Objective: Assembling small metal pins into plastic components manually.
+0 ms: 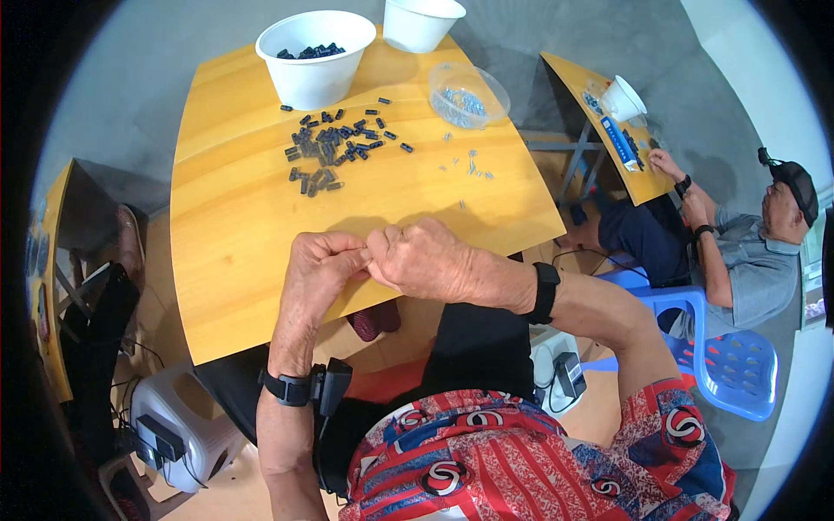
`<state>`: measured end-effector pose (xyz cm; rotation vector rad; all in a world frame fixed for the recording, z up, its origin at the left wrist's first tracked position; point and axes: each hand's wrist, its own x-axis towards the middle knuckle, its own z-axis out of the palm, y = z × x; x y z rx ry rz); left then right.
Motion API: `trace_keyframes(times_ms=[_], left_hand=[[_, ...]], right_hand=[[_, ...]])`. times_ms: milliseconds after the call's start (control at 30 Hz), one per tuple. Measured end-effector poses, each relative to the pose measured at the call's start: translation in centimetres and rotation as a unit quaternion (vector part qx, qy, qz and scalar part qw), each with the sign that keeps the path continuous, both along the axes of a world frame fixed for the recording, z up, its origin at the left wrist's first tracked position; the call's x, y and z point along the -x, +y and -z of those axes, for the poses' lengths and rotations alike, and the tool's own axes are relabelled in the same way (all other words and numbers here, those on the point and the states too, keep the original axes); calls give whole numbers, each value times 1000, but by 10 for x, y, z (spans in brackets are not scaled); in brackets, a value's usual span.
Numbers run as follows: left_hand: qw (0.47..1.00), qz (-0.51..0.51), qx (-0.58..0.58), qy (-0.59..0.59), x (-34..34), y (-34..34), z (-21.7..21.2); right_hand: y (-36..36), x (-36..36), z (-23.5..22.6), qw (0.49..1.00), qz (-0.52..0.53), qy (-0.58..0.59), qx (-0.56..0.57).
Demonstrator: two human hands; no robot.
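Over the near edge of the yellow wooden table (226, 286), my left hand (320, 271) and my right hand (421, 259) meet at the fingertips. Both are closed in a pinch. Whatever sits between the fingers is too small or too hidden to make out. Beyond my hands lies a loose pile of small black cylinder-shaped pieces (334, 143), some of them with a paler end. Several tiny silvery pieces (475, 168) are scattered to the right of that pile.
A white tub (291, 82) holding more black pieces stands at the far left, another white tub (420, 28) beside it. A clear plastic bowl (499, 100) contains silvery pieces. To the right, a person (756, 252) sits at another table (647, 184), near a blue plastic chair (738, 373).
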<state>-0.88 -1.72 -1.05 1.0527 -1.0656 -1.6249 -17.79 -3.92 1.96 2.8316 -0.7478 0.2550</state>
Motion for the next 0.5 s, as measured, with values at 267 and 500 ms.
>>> trace_keyframes(times_ms=[267, 500], left_hand=[[1000, -15, 14, -9, 1, -6, -5], [1000, -7, 9, -26, 2, -5, -6]], right_hand=[[-4, 0, -2, 998, 17, -50, -18], [1, 4, -13, 979, 97, -168, -69]])
